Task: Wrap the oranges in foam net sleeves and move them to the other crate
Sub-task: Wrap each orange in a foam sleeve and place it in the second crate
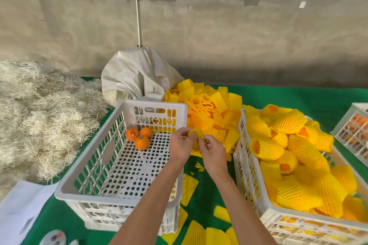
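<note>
Three bare oranges (138, 136) lie in the far corner of the white crate (83, 185) on the left. The white crate (249, 165) on the right is heaped with oranges in yellow foam net sleeves (288, 145). Between the crates, my left hand (180, 144) and my right hand (212, 154) both pinch one yellow foam net sleeve (196, 133) above the green table. An orange seems to sit between my hands, mostly hidden. A pile of loose yellow sleeves (209, 105) lies behind my hands.
A grey-white sack (137, 77) stands behind the left crate. Pale straw-like packing (39, 115) covers the table's left side. A third white crate (354, 131) with oranges stands at the right edge. Loose sleeves (199, 230) lie on the green cloth near me.
</note>
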`<state>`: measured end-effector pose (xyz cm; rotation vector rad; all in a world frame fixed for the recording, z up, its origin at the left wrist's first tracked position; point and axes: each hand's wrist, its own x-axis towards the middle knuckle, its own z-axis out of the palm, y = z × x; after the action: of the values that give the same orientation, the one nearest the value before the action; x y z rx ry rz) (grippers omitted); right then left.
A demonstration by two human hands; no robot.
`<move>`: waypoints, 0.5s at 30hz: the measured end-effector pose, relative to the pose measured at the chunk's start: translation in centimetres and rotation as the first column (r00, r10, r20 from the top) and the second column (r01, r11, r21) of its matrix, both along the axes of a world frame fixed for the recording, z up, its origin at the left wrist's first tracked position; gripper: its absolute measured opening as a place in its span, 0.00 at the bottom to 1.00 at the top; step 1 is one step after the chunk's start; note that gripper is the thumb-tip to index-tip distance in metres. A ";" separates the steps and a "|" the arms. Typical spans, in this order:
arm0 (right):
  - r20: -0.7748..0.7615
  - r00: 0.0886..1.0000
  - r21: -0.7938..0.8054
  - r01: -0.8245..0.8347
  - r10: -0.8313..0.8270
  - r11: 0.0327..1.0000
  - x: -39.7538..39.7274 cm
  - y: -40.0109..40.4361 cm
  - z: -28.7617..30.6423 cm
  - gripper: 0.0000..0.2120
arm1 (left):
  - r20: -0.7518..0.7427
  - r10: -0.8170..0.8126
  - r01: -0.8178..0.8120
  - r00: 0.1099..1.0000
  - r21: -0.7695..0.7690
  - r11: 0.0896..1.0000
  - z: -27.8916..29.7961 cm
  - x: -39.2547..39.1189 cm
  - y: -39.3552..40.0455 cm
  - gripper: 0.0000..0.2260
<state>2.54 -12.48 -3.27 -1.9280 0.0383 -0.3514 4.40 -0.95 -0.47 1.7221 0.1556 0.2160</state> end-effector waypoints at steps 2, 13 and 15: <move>0.001 1.000 0.005 -0.006 0.006 1.000 0.1 0.0 -0.3 0.08 | 0.011 -0.006 0.006 1.000 0.026 1.000 -0.3 0.0 0.0 0.07; 0.043 0.999 0.100 -0.007 0.003 0.995 1.0 -0.7 0.0 0.04 | 0.026 -0.006 0.004 1.000 0.088 0.996 -0.8 0.6 -0.2 0.06; 0.044 0.999 0.095 -0.006 0.002 0.995 1.0 -0.8 0.1 0.06 | 0.014 -0.008 0.007 1.000 0.107 0.994 -0.8 0.6 -0.2 0.06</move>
<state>3.58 -13.33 -3.14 -1.8258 0.0220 -0.3821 4.95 -1.16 -1.24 1.8270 0.1290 0.2347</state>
